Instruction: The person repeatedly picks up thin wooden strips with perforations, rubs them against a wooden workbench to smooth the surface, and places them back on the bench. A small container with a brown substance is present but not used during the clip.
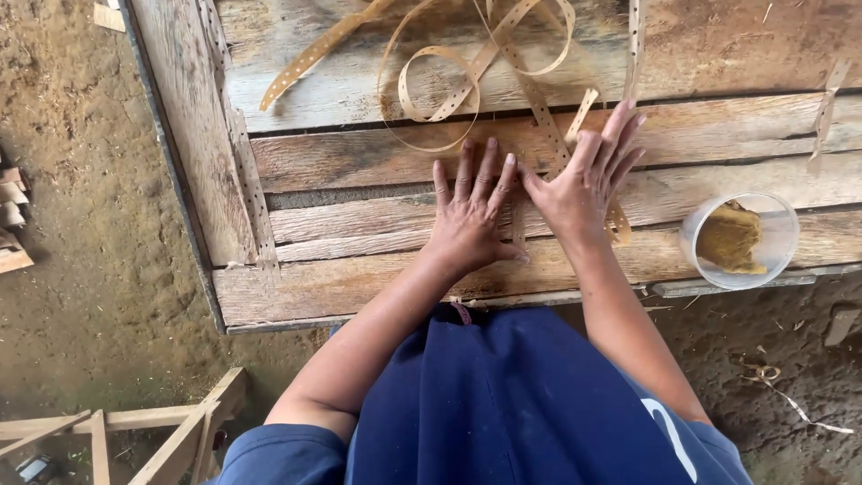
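Note:
My left hand (470,216) lies flat on the plank table (359,238), fingers spread and pointing away from me. My right hand (584,180) lies flat just beside it, fingers together, pressing on a thin perforated tan strip (548,126) that runs under both hands. That strip leads up into a tangle of looped perforated strips (449,72) at the far side of the table. Neither hand grips anything.
A clear plastic cup (738,241) holding a yellowish-brown lump stands at the table's near right edge. More perforated strips are fixed along the left planks (242,162) and far right (826,108). Dirt floor surrounds the table; a wooden frame (153,431) lies at lower left.

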